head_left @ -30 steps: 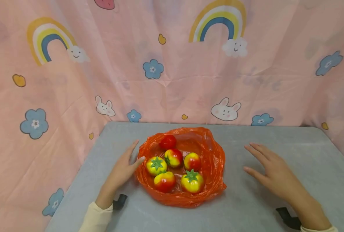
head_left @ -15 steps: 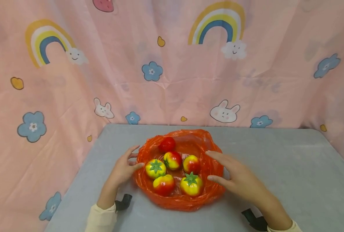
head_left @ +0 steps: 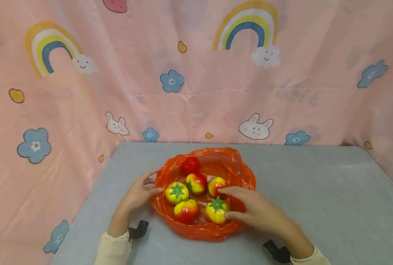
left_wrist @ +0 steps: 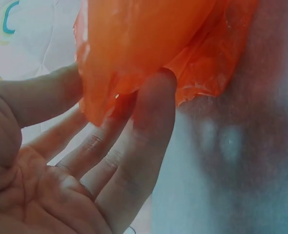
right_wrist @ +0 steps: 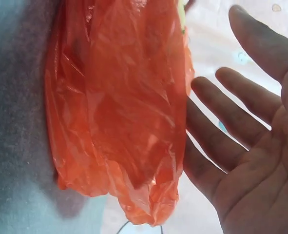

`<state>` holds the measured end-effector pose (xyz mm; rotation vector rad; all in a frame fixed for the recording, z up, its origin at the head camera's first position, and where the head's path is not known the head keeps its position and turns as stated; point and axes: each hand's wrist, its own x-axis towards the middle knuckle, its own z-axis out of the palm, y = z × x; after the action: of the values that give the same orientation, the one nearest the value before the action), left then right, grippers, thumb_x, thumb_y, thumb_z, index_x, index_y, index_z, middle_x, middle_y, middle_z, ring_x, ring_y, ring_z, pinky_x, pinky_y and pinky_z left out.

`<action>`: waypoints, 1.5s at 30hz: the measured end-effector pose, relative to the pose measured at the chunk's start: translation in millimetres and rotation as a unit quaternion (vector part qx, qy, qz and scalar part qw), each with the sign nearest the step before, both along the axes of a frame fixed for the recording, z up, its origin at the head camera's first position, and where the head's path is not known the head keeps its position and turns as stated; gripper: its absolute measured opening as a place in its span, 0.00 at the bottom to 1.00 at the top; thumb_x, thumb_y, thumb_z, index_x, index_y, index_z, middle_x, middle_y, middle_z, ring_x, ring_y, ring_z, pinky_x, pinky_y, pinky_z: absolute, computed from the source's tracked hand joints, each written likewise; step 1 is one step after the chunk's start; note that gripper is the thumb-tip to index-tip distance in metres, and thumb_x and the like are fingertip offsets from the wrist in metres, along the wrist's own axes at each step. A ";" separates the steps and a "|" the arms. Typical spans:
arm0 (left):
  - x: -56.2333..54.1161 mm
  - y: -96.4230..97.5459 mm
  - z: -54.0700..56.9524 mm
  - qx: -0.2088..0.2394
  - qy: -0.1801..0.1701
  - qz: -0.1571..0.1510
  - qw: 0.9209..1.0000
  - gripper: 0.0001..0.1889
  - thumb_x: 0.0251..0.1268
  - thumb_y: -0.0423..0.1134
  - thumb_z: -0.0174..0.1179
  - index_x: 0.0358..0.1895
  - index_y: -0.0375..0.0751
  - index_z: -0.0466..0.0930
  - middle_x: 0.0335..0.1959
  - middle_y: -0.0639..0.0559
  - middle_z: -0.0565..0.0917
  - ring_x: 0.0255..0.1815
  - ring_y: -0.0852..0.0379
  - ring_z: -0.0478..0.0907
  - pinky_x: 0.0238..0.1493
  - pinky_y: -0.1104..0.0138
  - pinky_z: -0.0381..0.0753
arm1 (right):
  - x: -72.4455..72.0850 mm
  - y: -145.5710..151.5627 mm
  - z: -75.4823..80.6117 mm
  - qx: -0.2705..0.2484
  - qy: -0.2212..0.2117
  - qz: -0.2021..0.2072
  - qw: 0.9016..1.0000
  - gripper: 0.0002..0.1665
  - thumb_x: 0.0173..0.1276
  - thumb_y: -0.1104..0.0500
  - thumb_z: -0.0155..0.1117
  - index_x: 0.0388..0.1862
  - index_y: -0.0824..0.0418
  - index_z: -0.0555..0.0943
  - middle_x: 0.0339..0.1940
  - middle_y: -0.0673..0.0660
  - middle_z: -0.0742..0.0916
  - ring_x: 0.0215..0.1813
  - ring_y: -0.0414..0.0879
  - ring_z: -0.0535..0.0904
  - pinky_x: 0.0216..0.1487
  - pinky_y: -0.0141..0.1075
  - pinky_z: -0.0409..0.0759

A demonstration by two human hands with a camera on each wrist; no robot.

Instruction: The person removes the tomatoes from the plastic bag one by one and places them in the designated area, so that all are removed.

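Observation:
An orange plastic bag [head_left: 203,232], its mouth spread wide, sits on the table with several toy tomatoes inside. My left hand [head_left: 134,197] holds the bag's left rim, the film between thumb and fingers in the left wrist view. Over the right rim reaches my right hand [head_left: 262,211], fingers extended. Its thumb tip overlaps the yellow tomato with a green leafy top [head_left: 214,216]; its fingertips overlap the red-and-yellow tomato [head_left: 215,186]. Farther left lie another leaf-topped tomato [head_left: 175,197], a red-and-yellow one [head_left: 187,211] and a middle one [head_left: 197,183]. A plain red one [head_left: 190,165] lies at the back.
The grey table [head_left: 315,184] extends to both sides of the bag. Behind it hangs a pink curtain [head_left: 209,99] printed with rainbows, flowers and rabbits. A black wrist mount shows under each forearm.
My right hand has moved left from beyond the bag to over its right side, among the tomatoes. My left hand has stayed at the left rim, its fingers shifting slightly around it.

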<state>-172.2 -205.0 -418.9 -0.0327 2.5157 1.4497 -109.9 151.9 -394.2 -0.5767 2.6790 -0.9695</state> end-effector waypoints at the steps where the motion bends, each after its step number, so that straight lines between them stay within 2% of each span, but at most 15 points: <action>1: -0.2 -1.3 -0.3 0.004 -0.002 -0.001 1.000 0.34 0.62 0.33 0.67 0.72 0.54 0.67 0.57 0.38 0.81 0.49 0.47 0.83 0.49 0.57 0.87 | -0.5 -0.6 -0.7 0.000 -0.007 0.003 1.000 0.37 0.56 0.37 0.72 0.65 0.38 0.76 0.65 0.44 0.81 0.66 0.48 0.76 0.62 0.56 0.79; 5: -1.1 -4.3 -0.7 0.016 -0.012 0.002 1.000 0.34 0.63 0.32 0.66 0.72 0.55 0.67 0.58 0.39 0.80 0.50 0.49 0.84 0.50 0.57 0.87 | -1.1 -1.0 -2.9 0.002 -0.016 0.014 1.000 0.37 0.55 0.36 0.73 0.65 0.40 0.77 0.64 0.45 0.81 0.66 0.48 0.76 0.62 0.56 0.79; 10: 0.0 -6.3 1.1 0.021 -0.016 0.002 1.000 0.34 0.62 0.31 0.66 0.72 0.55 0.68 0.59 0.40 0.80 0.43 0.52 0.85 0.48 0.58 0.87 | -1.4 -1.9 -6.5 0.006 -0.021 0.022 1.000 0.36 0.55 0.36 0.73 0.63 0.41 0.78 0.61 0.42 0.82 0.63 0.46 0.77 0.61 0.54 0.80; 18: 0.3 -6.6 1.4 0.036 -0.001 -0.009 0.999 0.35 0.61 0.29 0.67 0.71 0.53 0.69 0.58 0.41 0.80 0.39 0.54 0.85 0.45 0.60 0.88 | -2.5 -5.7 -13.7 0.014 -0.014 0.033 0.999 0.35 0.56 0.38 0.73 0.63 0.42 0.78 0.62 0.42 0.82 0.63 0.45 0.77 0.62 0.53 0.80; 30: 0.6 -5.2 1.6 0.038 0.008 -0.017 0.999 0.35 0.59 0.27 0.67 0.70 0.52 0.69 0.58 0.43 0.80 0.40 0.53 0.84 0.45 0.61 0.88 | -3.7 -13.8 -21.6 0.005 -0.027 0.010 1.000 0.37 0.54 0.37 0.74 0.63 0.43 0.78 0.64 0.45 0.81 0.66 0.49 0.76 0.63 0.56 0.78; 41: -1.4 -6.8 1.8 0.033 0.015 -0.010 0.999 0.35 0.58 0.26 0.67 0.69 0.53 0.71 0.57 0.43 0.80 0.39 0.54 0.84 0.44 0.62 0.88 | -3.7 -21.7 -25.6 0.013 -0.050 -0.001 0.999 0.38 0.53 0.38 0.76 0.64 0.39 0.76 0.64 0.46 0.81 0.64 0.48 0.76 0.63 0.59 0.77; 45: -1.4 -6.0 0.2 0.030 0.017 -0.010 0.999 0.35 0.58 0.25 0.67 0.69 0.53 0.71 0.57 0.43 0.81 0.38 0.54 0.84 0.44 0.63 0.87 | -3.1 -22.1 -25.9 0.009 -0.050 -0.007 0.999 0.40 0.51 0.39 0.78 0.64 0.40 0.75 0.64 0.47 0.80 0.64 0.48 0.76 0.61 0.57 0.79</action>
<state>-173.6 -211.1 -418.6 0.0266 2.4907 1.5290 -113.0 129.8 -420.1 -0.4940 2.6034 -0.9517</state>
